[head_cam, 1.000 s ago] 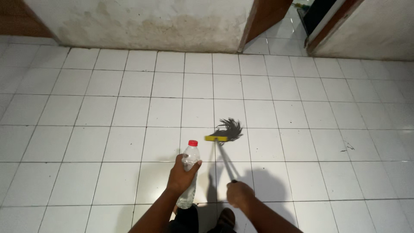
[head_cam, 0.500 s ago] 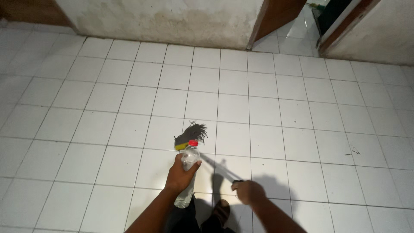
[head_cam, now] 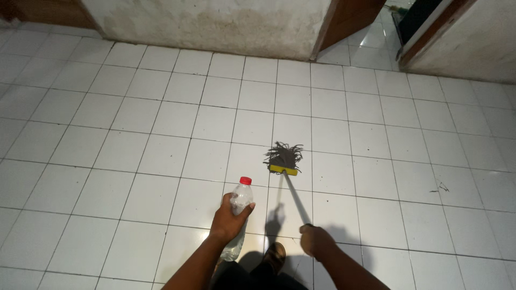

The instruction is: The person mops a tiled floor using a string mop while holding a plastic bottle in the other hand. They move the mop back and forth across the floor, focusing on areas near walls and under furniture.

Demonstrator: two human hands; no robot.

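Your left hand (head_cam: 228, 220) is wrapped around the middle of a clear plastic bottle (head_cam: 238, 217), fingers curled tight on its crumpled body, the red cap (head_cam: 245, 181) pointing up toward twelve o'clock. The bottle's base dips below your wrist toward six o'clock, above the dark shadow at the bottom of the view.

Your right hand (head_cam: 315, 240) is closed in a fist around the top end of the mop handle (head_cam: 297, 199), at about five o'clock from the bottle. From that fist the grey handle slants up toward eleven o'clock and meets the yellow mop bar (head_cam: 283, 170). The dark strands of the mop head (head_cam: 283, 154) fan out from the bar toward twelve o'clock, lying flat on the white floor tiles (head_cam: 161, 156).

The mop head sits at about one o'clock from the bottle cap, near it but not touching. Your shoe (head_cam: 276, 254) shows between the two forearms, at six o'clock from the mop bar.

A small dark scrap of debris (head_cam: 441, 188) lies on the tiles well apart from the mop, out at three o'clock. Along the top runs a stained white wall (head_cam: 215, 24), and at one o'clock from the mop a brown wooden door frame (head_cam: 344, 21) opens onto more tiled floor.
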